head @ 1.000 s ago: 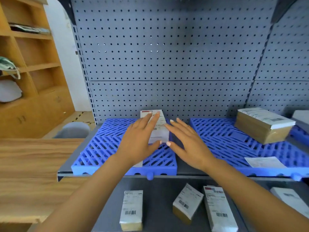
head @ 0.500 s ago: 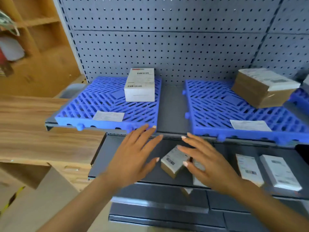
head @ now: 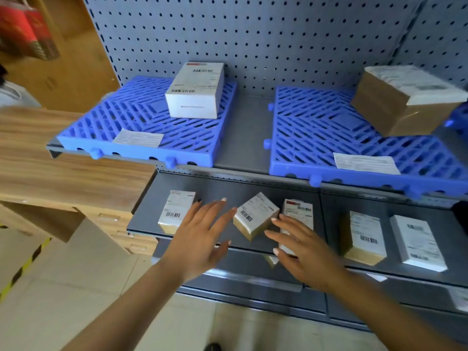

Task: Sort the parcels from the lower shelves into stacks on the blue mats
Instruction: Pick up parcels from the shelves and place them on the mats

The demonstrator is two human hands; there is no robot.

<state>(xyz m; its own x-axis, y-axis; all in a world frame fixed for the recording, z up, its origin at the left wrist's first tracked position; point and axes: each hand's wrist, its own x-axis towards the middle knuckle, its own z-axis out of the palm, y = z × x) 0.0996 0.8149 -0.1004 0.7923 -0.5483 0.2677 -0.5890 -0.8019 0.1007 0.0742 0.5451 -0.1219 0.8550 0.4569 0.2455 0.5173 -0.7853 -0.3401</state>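
Grey pegboard backs a blue mat; over the lower shelf, left hand and right hand spread empty.

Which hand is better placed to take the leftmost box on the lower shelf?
Left, likely. The left hand is open beside the leftmost box; the right hand sits beyond the tilted box.

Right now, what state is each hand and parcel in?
Left hand: open, holding nothing.
Right hand: open, holding nothing.
White parcel: flat on left blue mat.
Brown parcel: on right blue mat.
Small skewed parcel: on lower shelf, between the hands.
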